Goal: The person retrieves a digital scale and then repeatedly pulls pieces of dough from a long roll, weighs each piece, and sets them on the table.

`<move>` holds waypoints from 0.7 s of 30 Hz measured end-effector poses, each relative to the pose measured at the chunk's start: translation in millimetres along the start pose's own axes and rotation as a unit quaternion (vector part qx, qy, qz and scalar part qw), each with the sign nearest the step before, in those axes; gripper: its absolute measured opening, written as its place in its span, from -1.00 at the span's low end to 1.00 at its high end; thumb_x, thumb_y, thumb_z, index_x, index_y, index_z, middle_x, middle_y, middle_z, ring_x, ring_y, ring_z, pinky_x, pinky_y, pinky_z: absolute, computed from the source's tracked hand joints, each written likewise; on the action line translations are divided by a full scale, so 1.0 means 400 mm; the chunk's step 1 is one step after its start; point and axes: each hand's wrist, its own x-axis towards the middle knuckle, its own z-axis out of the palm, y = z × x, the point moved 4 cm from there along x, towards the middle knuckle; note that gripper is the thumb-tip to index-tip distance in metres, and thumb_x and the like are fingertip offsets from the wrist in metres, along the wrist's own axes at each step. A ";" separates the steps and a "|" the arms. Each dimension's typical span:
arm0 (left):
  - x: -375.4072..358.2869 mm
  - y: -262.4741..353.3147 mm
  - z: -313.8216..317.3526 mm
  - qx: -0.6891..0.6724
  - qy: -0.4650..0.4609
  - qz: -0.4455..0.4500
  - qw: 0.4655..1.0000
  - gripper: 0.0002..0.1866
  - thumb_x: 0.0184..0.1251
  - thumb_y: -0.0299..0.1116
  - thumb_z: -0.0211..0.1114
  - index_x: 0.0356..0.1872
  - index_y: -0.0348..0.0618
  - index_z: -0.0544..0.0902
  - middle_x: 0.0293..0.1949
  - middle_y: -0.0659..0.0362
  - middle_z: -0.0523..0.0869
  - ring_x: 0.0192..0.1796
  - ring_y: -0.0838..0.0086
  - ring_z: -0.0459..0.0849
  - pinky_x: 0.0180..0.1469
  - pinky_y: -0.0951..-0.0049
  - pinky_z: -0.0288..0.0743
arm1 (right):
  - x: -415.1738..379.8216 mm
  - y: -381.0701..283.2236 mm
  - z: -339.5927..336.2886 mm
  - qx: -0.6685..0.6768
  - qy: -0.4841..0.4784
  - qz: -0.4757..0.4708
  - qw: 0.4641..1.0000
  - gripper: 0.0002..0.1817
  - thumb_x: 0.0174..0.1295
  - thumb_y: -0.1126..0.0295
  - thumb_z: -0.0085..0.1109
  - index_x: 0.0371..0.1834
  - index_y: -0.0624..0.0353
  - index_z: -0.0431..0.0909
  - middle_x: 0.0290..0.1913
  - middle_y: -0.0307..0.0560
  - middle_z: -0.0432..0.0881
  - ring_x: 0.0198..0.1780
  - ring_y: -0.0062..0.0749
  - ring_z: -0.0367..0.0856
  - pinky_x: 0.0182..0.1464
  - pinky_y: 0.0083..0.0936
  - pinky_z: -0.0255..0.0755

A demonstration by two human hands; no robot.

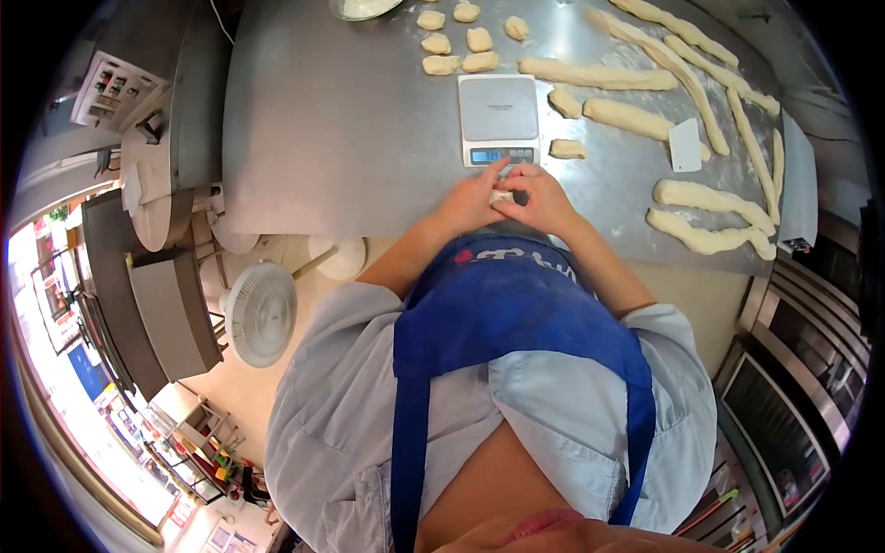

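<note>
Close to the front edge of the metal table, my left hand (pixel 472 199) and my right hand (pixel 540 197) meet around a small piece of dough (pixel 501 196). Fingers of both hands press on it, so much of it is hidden. Just beyond my hands stands a digital scale (pixel 499 111) with a lit blue display and a bare weighing plate. A dough piece (pixel 568 149) lies to the right of the scale, and another dough lump (pixel 564 103) sits farther back. A white scraper (pixel 685 146) rests against a thick dough roll (pixel 630 118).
Several cut dough pieces (pixel 478 40) stand in rows behind the scale on the steel table (pixel 323 120). Long dough strips (pixel 710 205) cover its floured right side. A bowl (pixel 365 7) is at the far edge. A fan (pixel 262 313) stands left of me.
</note>
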 end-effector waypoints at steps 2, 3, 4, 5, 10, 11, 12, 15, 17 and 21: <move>-0.009 0.012 0.004 -0.003 -0.010 0.013 1.000 -0.17 0.06 -0.15 0.50 0.41 -0.03 0.35 0.03 -0.11 0.70 0.05 -0.06 0.67 0.07 0.10 0.56 | -0.017 0.012 0.013 0.065 -0.046 0.059 0.995 -0.77 0.02 0.28 0.36 -0.28 0.13 0.73 -0.39 0.01 0.66 -0.34 -0.11 0.67 -0.24 -0.29 0.54; -0.012 0.027 0.005 0.032 -0.030 0.032 0.999 -0.23 0.09 -0.15 0.49 0.36 -0.05 0.39 0.02 -0.10 0.70 0.04 -0.05 0.67 0.05 0.11 0.56 | -0.019 0.018 0.017 0.037 -0.049 0.060 0.996 -0.78 0.03 0.28 0.37 -0.28 0.12 0.74 -0.37 0.01 0.67 -0.34 -0.10 0.67 -0.24 -0.28 0.54; -0.013 0.036 0.008 0.066 -0.048 0.051 0.995 -0.29 0.12 -0.14 0.47 0.31 -0.06 0.43 0.02 -0.09 0.70 0.03 -0.04 0.67 0.03 0.11 0.56 | -0.021 0.021 0.019 0.008 -0.054 0.060 0.997 -0.78 0.04 0.27 0.38 -0.28 0.11 0.76 -0.35 0.01 0.69 -0.33 -0.10 0.68 -0.24 -0.28 0.54; -0.015 0.028 0.012 0.066 -0.048 0.050 0.995 -0.29 0.12 -0.14 0.47 0.31 -0.06 0.43 0.02 -0.09 0.70 0.03 -0.04 0.67 0.03 0.11 0.56 | -0.024 0.023 0.017 0.009 -0.054 0.060 0.997 -0.78 0.04 0.27 0.38 -0.28 0.11 0.76 -0.35 0.01 0.69 -0.33 -0.10 0.68 -0.24 -0.28 0.54; -0.031 -0.041 0.045 0.175 -0.086 0.078 0.978 -0.67 0.33 -0.19 0.27 0.04 -0.08 0.57 -0.12 -0.03 0.71 -0.07 -0.03 0.67 -0.04 0.06 0.54 | -0.033 0.015 0.021 -0.014 -0.081 0.098 0.992 -0.81 0.02 0.27 0.38 -0.37 0.12 0.73 -0.36 0.03 0.71 -0.36 -0.05 0.68 -0.26 -0.27 0.55; -0.031 -0.053 0.042 0.174 -0.087 0.077 0.978 -0.67 0.33 -0.19 0.27 0.04 -0.08 0.57 -0.12 -0.03 0.71 -0.07 -0.03 0.67 -0.04 0.06 0.54 | -0.036 0.012 0.025 -0.014 -0.082 0.099 0.992 -0.81 0.02 0.27 0.38 -0.37 0.12 0.73 -0.36 0.03 0.71 -0.36 -0.05 0.68 -0.26 -0.27 0.55; -0.033 -0.055 0.037 0.220 -0.114 0.093 0.964 -0.69 0.34 -0.19 0.24 0.02 -0.06 0.59 -0.11 -0.02 0.71 -0.06 -0.01 0.68 -0.05 0.07 0.54 | -0.038 0.002 0.034 -0.011 -0.105 0.099 0.989 -0.82 0.04 0.28 0.40 -0.40 0.16 0.71 -0.40 -0.01 0.72 -0.39 -0.12 0.69 -0.28 -0.30 0.55; -0.049 -0.049 0.026 0.250 -0.129 0.060 0.958 -0.71 0.35 -0.17 0.21 0.00 -0.05 0.62 -0.10 -0.02 0.71 -0.05 0.00 0.67 -0.05 0.08 0.54 | -0.049 -0.025 0.066 0.167 -0.178 0.185 0.952 -0.80 0.08 0.31 0.43 -0.44 0.22 0.69 -0.46 -0.10 0.72 -0.42 -0.30 0.69 -0.31 -0.40 0.54; -0.061 -0.058 0.024 0.233 -0.118 0.012 0.965 -0.70 0.35 -0.16 0.21 0.00 -0.05 0.62 -0.09 -0.02 0.71 -0.03 0.00 0.67 -0.04 0.08 0.54 | -0.055 -0.055 0.079 0.415 -0.219 0.278 0.838 -0.74 0.10 0.32 0.48 -0.42 0.33 0.69 -0.46 -0.20 0.71 -0.38 -0.56 0.65 -0.32 -0.59 0.52; -0.074 -0.085 0.004 0.101 0.002 -0.026 0.995 -0.56 0.42 -0.02 0.14 0.14 -0.09 0.55 0.00 -0.11 0.69 0.07 -0.03 0.64 0.07 0.09 0.50 | -0.035 0.171 0.060 0.245 0.089 0.259 0.930 -0.77 0.18 0.32 0.38 -0.27 0.30 0.73 -0.38 -0.07 0.76 -0.36 -0.38 0.70 -0.25 -0.48 0.55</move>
